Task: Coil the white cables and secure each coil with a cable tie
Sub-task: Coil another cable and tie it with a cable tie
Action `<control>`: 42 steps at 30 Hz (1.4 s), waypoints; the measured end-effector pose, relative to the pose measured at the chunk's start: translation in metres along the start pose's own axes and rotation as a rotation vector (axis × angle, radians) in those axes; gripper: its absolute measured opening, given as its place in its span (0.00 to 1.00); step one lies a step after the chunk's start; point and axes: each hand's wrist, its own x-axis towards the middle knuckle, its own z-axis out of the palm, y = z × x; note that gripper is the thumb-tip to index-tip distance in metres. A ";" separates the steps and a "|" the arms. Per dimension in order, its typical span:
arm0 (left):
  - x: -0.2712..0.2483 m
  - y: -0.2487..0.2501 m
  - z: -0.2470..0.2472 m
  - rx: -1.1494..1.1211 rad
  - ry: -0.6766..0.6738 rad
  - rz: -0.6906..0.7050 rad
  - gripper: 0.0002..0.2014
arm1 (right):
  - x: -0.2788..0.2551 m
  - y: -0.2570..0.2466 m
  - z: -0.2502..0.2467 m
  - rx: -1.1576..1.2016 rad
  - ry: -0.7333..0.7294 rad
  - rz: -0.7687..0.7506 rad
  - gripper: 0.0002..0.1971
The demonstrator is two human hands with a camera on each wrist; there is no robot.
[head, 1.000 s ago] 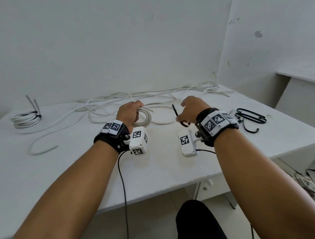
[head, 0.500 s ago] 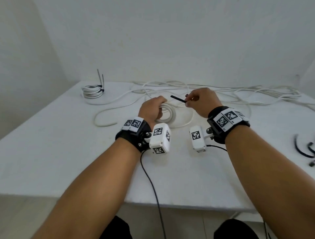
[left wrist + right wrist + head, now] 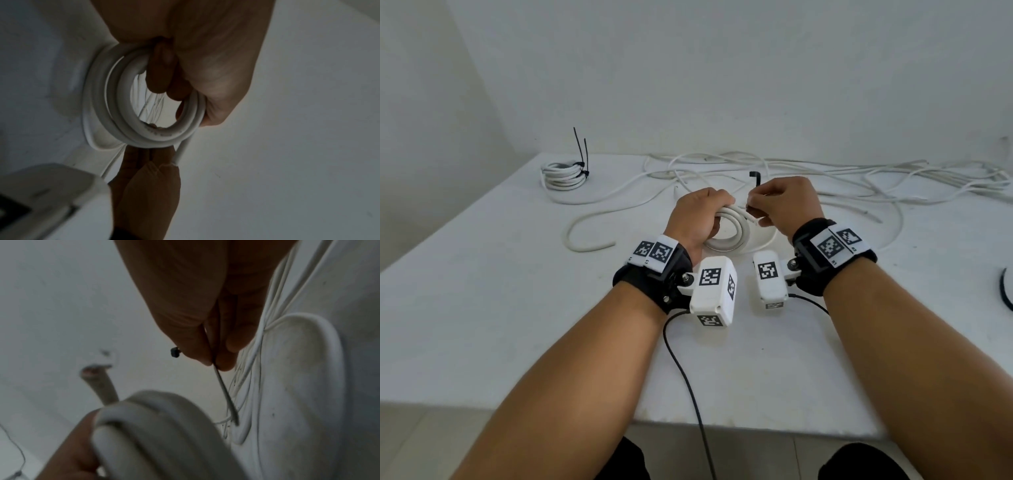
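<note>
My left hand (image 3: 700, 216) grips a small coil of thick white cable (image 3: 729, 236) just above the white table (image 3: 517, 291); in the left wrist view my fingers (image 3: 162, 69) pass through the coil (image 3: 127, 123). Right beside it, my right hand (image 3: 780, 202) pinches a thin black cable tie (image 3: 754, 179) whose bent end sticks up past my knuckles. In the right wrist view the tie (image 3: 224, 391) runs from my thumb and fingertips down toward the coil (image 3: 164, 426). One cut cable end (image 3: 96, 378) stands out from the coil.
A finished coil with black ties (image 3: 566, 173) lies at the back left. Loose white cables (image 3: 859, 178) sprawl along the back and right of the table. A stray cable loop (image 3: 585, 236) lies left of my hands. Black ties (image 3: 1007, 287) show at the right edge.
My hands have drawn close together over the coil. The black tie, earlier pointing left from my right hand, now stands upright with its lower end by the coil. The view shifted left.
</note>
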 end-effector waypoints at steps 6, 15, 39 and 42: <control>0.000 -0.006 0.005 0.085 0.014 0.026 0.19 | -0.012 -0.005 0.005 0.363 -0.100 0.127 0.11; 0.000 -0.010 0.007 0.146 0.053 0.039 0.05 | -0.013 -0.004 -0.002 0.195 -0.360 0.162 0.08; -0.002 0.000 -0.003 0.179 0.159 0.106 0.13 | -0.016 -0.001 -0.003 0.191 -0.306 -0.378 0.04; -0.006 -0.004 0.001 0.265 0.088 0.140 0.13 | -0.017 -0.001 -0.001 0.207 -0.259 -0.407 0.05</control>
